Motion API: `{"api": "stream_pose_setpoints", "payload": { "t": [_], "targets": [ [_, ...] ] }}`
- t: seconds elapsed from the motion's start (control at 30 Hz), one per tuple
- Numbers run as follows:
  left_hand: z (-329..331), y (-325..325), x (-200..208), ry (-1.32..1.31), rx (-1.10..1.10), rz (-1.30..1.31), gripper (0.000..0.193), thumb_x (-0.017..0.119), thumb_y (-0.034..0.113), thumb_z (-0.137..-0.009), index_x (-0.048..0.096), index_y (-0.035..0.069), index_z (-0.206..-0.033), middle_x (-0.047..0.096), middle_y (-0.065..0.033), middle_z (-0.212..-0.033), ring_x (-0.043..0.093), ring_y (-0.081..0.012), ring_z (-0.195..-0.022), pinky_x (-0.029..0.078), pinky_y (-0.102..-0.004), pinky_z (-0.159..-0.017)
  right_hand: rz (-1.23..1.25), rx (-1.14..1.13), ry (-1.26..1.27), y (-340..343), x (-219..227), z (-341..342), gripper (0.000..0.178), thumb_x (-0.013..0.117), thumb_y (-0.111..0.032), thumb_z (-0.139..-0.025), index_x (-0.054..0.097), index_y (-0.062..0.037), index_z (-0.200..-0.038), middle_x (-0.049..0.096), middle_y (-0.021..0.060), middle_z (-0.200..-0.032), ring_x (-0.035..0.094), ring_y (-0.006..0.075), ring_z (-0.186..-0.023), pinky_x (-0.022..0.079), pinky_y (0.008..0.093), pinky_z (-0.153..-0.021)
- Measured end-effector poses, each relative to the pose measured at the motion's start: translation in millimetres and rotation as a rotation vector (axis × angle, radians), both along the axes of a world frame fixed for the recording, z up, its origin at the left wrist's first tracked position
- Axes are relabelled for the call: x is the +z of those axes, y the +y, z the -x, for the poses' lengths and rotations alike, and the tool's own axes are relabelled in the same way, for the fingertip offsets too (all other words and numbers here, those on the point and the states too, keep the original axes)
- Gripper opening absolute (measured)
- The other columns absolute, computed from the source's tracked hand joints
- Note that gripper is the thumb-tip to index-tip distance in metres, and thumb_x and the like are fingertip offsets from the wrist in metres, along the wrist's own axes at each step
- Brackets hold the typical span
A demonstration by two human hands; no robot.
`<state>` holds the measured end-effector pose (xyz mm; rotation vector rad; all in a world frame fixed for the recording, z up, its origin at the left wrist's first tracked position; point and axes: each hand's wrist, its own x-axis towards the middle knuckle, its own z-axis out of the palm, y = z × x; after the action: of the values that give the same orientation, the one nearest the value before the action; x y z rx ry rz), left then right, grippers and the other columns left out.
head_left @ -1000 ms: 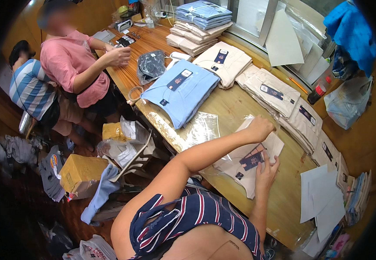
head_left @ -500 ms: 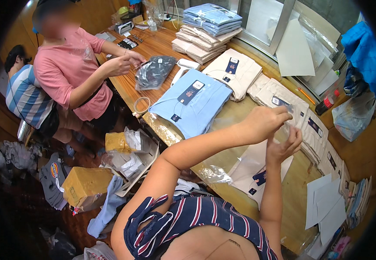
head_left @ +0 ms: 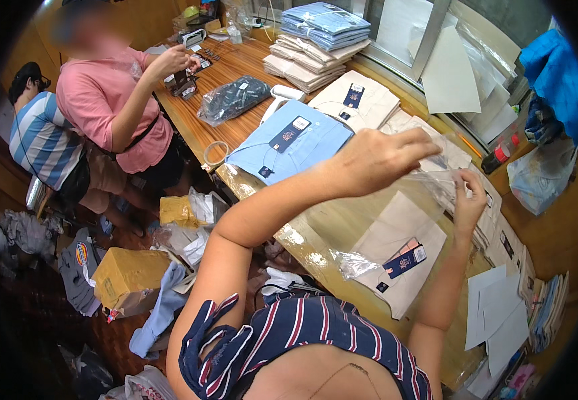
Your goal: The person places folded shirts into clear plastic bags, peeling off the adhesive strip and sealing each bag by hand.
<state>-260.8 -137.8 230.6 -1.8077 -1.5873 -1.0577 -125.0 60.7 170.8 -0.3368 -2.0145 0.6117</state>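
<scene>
Both hands are raised over the work table (head_left: 322,230), pinching a thin clear plastic bag (head_left: 439,183) between them. My left hand (head_left: 386,157) has thumb and fingers closed at one side of the bag's upper end. At its other side my right hand (head_left: 470,200) grips with bent fingers. Below them lies a folded beige garment (head_left: 396,230) with a dark blue hang tag (head_left: 404,261) and a small square tag on a string. Crinkled clear plastic (head_left: 356,264) covers the table by its left edge; whether it belongs to the held bag I cannot tell.
A folded light blue shirt (head_left: 326,137) and a row of tagged beige garments (head_left: 339,90) line the table. Stacked garments (head_left: 306,67) stand behind. A tape ring (head_left: 216,155) sits at the left edge. A co-worker in pink (head_left: 106,93) stands left; boxes (head_left: 132,280) crowd the floor.
My hands have moved apart, stretching the plastic bag between them; the left shifted left and nearer, the right slightly right. The co-worker's hands have left the dark bagged item.
</scene>
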Motion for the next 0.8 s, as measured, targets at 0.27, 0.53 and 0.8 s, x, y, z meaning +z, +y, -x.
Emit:
{"api": "stream_pose_setpoints", "payload": {
  "t": [0.27,0.53,0.8],
  "targets": [
    [7,-13,26,0.004,-0.064,-0.051,0.039,0.064,0.006,-0.065,0.054,0.008,-0.103,0.056,-0.0063,-0.091,0.055,-0.0192,-0.066,0.047,-0.0268,-0.054,0.283,0.297,-0.259,-7,81,-53,0.005,0.062,0.001,-0.064,0.058,0.0017,-0.068,0.056,0.0035,-0.063,0.049,0.0064,-0.057,0.039,0.019,-0.055],
    [-2,-21,41,-0.183,-0.183,-0.138,0.086,0.075,0.025,-0.053,0.031,0.01,-0.126,0.046,-0.0102,-0.113,0.054,-0.0181,-0.082,0.045,-0.0279,-0.066,0.182,0.172,-0.011,-21,105,-57,0.003,0.056,-0.002,-0.077,0.054,0.0005,-0.078,0.047,-0.0024,-0.058,0.04,0.0028,-0.049,0.03,0.016,-0.044],
    [-14,-2,-65,-0.374,-0.013,-0.471,0.077,0.066,0.017,-0.067,0.019,0.012,-0.127,0.052,-0.0128,-0.089,0.053,-0.021,-0.074,0.043,-0.0309,-0.066,0.327,0.163,0.043,-10,90,-73,0.005,0.056,-0.005,-0.078,0.053,-0.0013,-0.078,0.048,-0.0013,-0.06,0.043,0.0033,-0.049,0.033,0.0167,-0.043]
  ]
}}
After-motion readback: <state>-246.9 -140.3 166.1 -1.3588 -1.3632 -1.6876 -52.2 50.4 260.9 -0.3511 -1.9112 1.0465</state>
